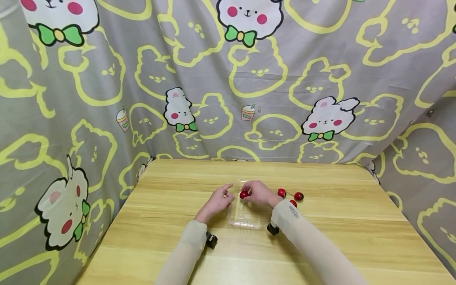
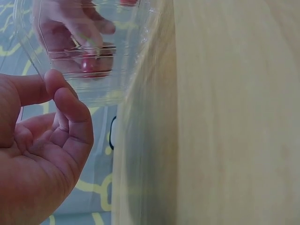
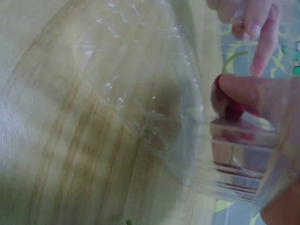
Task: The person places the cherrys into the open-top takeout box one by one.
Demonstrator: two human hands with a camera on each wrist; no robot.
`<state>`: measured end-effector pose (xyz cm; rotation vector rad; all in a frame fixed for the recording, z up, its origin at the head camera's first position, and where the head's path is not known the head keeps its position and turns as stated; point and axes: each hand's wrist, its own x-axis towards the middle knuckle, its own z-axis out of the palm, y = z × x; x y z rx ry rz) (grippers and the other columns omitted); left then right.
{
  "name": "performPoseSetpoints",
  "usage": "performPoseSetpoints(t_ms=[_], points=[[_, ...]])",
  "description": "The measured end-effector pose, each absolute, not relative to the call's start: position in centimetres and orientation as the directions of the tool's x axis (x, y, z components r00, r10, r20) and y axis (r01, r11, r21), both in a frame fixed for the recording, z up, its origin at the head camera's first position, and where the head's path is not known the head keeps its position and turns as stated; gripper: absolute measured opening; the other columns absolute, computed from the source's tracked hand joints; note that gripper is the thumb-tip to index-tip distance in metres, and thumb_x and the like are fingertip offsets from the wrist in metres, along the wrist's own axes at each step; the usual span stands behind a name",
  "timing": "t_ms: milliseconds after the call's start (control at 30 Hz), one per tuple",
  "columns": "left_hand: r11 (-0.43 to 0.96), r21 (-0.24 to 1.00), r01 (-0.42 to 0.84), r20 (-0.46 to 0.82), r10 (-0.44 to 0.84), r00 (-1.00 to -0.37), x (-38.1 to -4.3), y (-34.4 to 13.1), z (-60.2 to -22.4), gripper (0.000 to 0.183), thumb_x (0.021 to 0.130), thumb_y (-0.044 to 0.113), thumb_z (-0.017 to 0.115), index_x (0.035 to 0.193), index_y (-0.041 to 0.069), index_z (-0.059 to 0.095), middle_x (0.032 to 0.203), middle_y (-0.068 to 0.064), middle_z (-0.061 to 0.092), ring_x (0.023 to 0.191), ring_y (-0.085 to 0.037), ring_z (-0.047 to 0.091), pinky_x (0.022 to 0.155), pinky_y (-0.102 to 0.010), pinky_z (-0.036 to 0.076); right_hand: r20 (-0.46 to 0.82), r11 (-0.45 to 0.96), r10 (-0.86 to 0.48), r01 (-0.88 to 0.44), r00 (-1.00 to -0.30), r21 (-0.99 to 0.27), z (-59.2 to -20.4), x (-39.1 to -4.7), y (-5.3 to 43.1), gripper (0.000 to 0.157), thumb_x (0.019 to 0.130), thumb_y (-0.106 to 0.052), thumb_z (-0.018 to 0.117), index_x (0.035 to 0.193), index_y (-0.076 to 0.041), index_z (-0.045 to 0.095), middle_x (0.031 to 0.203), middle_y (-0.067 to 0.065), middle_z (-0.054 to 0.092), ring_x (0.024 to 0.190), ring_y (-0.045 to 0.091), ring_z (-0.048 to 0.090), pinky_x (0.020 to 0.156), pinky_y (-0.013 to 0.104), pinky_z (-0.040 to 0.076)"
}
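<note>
A clear plastic container (image 1: 246,226) rests on the wooden table. My right hand (image 1: 261,194) pinches a red cherry (image 1: 244,194) by its side over the container's far part. In the right wrist view, a green stem (image 3: 233,57) rises from the cherry, which shows beside the clear wall. At the container's left edge is my left hand (image 1: 218,199), its fingers loosely bent and nothing seen held in them. Its fingertips (image 2: 55,77) are close to the clear rim in the left wrist view; whether they press on it is hard to tell.
Right of the container lie several more cherries, one red cherry (image 1: 299,196) with a stem and another red cherry (image 1: 282,192) beside it. A third cherry (image 1: 293,203) is partly hidden by the right sleeve. A patterned curtain (image 1: 210,79) hangs behind the wooden table (image 1: 153,221).
</note>
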<state>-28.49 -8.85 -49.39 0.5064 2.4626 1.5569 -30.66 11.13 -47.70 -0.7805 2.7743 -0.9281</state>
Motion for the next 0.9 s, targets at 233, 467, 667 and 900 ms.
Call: performPoseSetpoints(t_ms=[233, 467, 667, 900], points=[[0.395, 0.903, 0.170, 0.010, 0.376, -0.927, -28.25, -8.75, -49.02, 0.054, 0.093, 0.004, 0.055, 0.142, -0.004, 0.035, 0.078, -0.005, 0.054, 0.058, -0.020, 0.060, 0.050, -0.021, 0.044, 0.071, 0.722, -0.485, -0.445, -0.872, -0.530, -47.96, -30.77, 10.85, 0.028, 0.074, -0.008, 0.079, 0.098, -0.004, 0.067, 0.089, 0.004, 0.067, 0.081, 0.017, 0.061, 0.075, 0.033, 0.050], [0.405, 0.900, 0.164, -0.002, 0.379, -0.926, -28.48, -8.79, -49.08, 0.055, 0.093, 0.004, 0.055, 0.143, -0.004, 0.034, 0.078, -0.005, 0.054, 0.060, -0.023, 0.061, 0.048, -0.022, 0.042, 0.037, 0.738, -0.467, -0.413, -0.883, -0.534, -47.80, -30.68, 10.66, 0.027, 0.075, -0.007, 0.079, 0.098, -0.005, 0.066, 0.090, 0.005, 0.067, 0.082, 0.017, 0.061, 0.075, 0.032, 0.051], [0.393, 0.903, 0.174, 0.006, 0.392, -0.920, -28.52, -8.88, -49.05, 0.055, 0.093, 0.004, 0.056, 0.142, -0.006, 0.034, 0.078, -0.005, 0.054, 0.058, -0.021, 0.059, 0.048, -0.023, 0.041, 0.020, 0.750, -0.482, -0.424, -0.876, -0.507, -47.52, -30.47, 10.51, 0.025, 0.077, -0.007, 0.077, 0.100, -0.004, 0.067, 0.094, 0.008, 0.066, 0.083, 0.021, 0.062, 0.077, 0.034, 0.051], [0.391, 0.904, 0.174, 0.006, 0.394, -0.919, -28.49, -8.87, -48.93, 0.055, 0.093, 0.003, 0.055, 0.142, -0.007, 0.033, 0.077, -0.005, 0.054, 0.059, -0.023, 0.060, 0.049, -0.023, 0.042, 0.025, 0.769, -0.459, -0.412, -0.888, -0.490, -47.75, -30.68, 10.30, 0.021, 0.080, -0.007, 0.074, 0.100, -0.005, 0.067, 0.089, 0.006, 0.066, 0.084, 0.019, 0.061, 0.076, 0.035, 0.051]])
